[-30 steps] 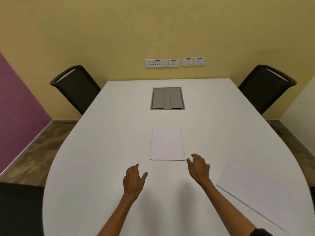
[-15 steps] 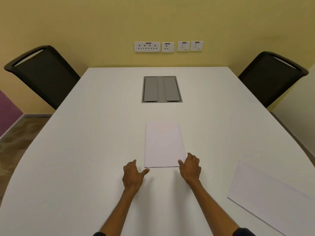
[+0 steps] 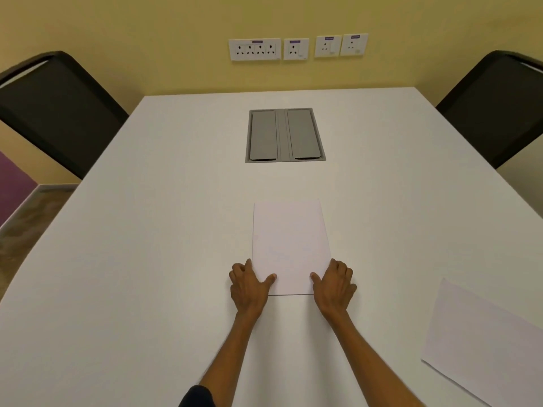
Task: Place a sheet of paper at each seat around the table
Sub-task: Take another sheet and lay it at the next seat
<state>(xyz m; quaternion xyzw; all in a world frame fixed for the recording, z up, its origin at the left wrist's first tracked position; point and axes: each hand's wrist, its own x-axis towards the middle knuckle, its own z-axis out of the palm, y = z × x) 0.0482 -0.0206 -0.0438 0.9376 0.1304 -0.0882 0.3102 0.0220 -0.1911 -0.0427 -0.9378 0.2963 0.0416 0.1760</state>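
- Gripping the near corners of the sheet of paper (image 3: 289, 245) at mid-table, both hands are down on the white table (image 3: 147, 259).
- Left hand (image 3: 249, 284): thumb on top, fingers curled at the left edge.
- Right hand (image 3: 335, 282): mirrored, thumb on top, fingers curled at the right edge.
- Second sheet (image 3: 484, 342) lies flat at near right, well apart.

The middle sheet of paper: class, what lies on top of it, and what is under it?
On the sheet, only the thumbs of the left hand and right hand. Under it, the white table; whatever the sheet covers is hidden.
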